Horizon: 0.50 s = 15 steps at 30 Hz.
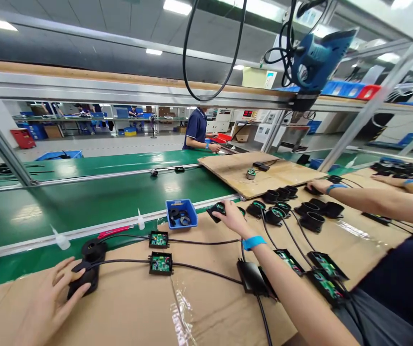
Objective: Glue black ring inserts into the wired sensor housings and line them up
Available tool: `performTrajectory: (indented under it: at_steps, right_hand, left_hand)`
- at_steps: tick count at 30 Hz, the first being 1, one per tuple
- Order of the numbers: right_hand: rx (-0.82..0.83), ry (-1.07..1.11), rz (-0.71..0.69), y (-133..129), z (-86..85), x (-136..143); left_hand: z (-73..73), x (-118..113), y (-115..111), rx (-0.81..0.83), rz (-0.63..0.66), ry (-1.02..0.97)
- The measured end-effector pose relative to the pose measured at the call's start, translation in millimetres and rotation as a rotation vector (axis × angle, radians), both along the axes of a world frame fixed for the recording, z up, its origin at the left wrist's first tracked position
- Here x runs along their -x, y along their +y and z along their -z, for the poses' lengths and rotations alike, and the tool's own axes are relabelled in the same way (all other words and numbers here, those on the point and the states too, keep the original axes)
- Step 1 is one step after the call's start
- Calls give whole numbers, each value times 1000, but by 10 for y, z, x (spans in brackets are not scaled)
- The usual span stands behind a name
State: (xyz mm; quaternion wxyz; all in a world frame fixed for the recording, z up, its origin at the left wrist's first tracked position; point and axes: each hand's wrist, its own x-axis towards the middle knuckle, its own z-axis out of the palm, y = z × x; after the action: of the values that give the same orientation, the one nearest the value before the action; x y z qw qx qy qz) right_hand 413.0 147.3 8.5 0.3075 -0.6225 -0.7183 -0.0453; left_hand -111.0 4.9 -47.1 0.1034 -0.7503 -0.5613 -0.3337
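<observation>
My left hand [47, 302] is at the bottom left with its fingers and thumb around a black round housing [85, 276] lying on the cardboard. A black cable runs from that housing to a small green circuit board [160, 264]. My right hand [232, 217], with a blue wristband, reaches forward and grips another black housing [216, 210] that has a green board inside. Next to it stands a cluster of similar black housings [274, 211] with cables.
A blue bin [181, 213] of black rings sits by the green conveyor [83, 202]. A second circuit board [158, 239] and open black boxes [327, 276] lie on the cardboard. A co-worker's arms [372, 199] reach in from the right. A blue tool [318, 57] hangs overhead.
</observation>
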Motion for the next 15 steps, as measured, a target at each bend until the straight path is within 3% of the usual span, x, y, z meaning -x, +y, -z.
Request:
performTrajectory:
  at_steps: [2, 4, 7, 9, 12, 15]
  right_hand:
    - [-20, 55, -71, -252, -114, 76]
    - [-26, 88, -187, -553, -254, 314]
    - [-6, 105, -394, -970, -425, 916]
    - [-22, 150, -537, -1189, -458, 1321]
    - [-55, 223, -606, -1447, -314, 1654]
    - [40, 63, -505, -1719, 102, 1590]
  left_hand:
    - [-210, -334, -53, -78, -68, -54]
    - [-399, -847, -91, -6, 24, -228]
    - [-618, -1661, -101, 388, 509, -685]
    - [-714, -1990, -87, 604, 688, -994]
    - [-774, -2012, -106, 625, 562, -1276]
    - [-757, -1712, -180, 641, 454, -1456]
